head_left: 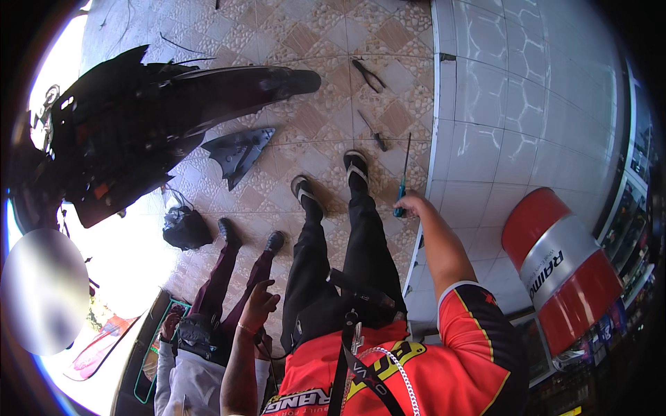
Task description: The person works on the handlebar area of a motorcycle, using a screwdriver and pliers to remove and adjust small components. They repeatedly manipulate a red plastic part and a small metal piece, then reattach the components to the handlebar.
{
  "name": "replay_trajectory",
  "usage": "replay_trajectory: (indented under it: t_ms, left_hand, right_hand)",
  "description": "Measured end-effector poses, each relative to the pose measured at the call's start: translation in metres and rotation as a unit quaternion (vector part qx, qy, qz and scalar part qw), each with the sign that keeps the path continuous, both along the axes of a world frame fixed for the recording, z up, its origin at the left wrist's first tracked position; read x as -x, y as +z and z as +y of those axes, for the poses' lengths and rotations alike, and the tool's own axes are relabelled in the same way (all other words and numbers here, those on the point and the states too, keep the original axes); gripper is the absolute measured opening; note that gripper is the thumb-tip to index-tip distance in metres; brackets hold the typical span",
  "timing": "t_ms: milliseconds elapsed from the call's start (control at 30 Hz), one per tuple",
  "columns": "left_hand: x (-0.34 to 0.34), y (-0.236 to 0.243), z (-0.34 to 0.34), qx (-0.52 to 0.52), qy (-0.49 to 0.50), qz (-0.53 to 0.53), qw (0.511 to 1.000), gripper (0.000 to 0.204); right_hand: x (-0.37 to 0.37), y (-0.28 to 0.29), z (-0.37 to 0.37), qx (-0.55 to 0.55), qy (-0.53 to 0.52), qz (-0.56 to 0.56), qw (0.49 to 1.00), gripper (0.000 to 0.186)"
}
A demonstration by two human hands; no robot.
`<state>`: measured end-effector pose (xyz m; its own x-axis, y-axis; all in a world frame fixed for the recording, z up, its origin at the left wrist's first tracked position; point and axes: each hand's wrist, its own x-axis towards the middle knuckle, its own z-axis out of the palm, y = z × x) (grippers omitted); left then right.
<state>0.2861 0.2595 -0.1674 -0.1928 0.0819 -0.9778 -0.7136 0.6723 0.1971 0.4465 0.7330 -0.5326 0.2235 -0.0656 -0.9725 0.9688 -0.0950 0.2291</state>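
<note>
My right hand [413, 204] is closed around the teal handle of a screwdriver [402, 188], whose long thin shaft points away from me. At waist height, my left hand [260, 305] hangs with its fingers loosely bent and apart, and nothing shows in it. On the tiled floor [312, 149] beyond my feet lie pliers [368, 75] with dark handles and a second screwdriver [374, 132]. A grey, roughly triangular panel [239, 152] rests on the floor nearer the dark, partly stripped motorcycle [139, 132] at the left.
Another person [198, 353] stands close at my left, near a black bag [186, 227] on the floor. A pale tiled step or ledge [479, 139] runs along the right. There stands a red and silver drum [562, 267], with goods shelves [628, 229] behind it.
</note>
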Motion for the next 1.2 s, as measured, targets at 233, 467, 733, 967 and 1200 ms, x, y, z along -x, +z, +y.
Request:
replay_trajectory:
  t_ms: [233,467,733,967,1200]
  left_hand:
    - [-0.005,-0.067,0.007,0.06,0.056,-0.126,0.989,0.058]
    - [-0.025,-0.108,0.009,0.081,0.2,-0.175,0.961,0.064]
    - [-0.049,-0.138,-0.002,0.098,0.233,-0.209,0.945,0.074]
    - [-0.036,-0.144,0.013,0.041,0.072,-0.133,0.988,0.08]
    - [-0.032,-0.152,0.005,0.064,0.146,-0.177,0.971,0.081]
  right_hand:
    - [0.106,-0.157,0.024,-0.079,0.239,0.076,0.965,0.024]
    - [0.144,-0.264,0.047,-0.156,0.303,0.082,0.936,0.031]
    - [0.147,-0.28,0.024,-0.449,0.346,0.153,0.81,0.035]
    - [0.124,-0.291,-0.023,-0.327,0.442,0.189,0.814,0.028]
    - [0.098,-0.315,-0.024,-0.263,0.409,0.14,0.863,0.033]
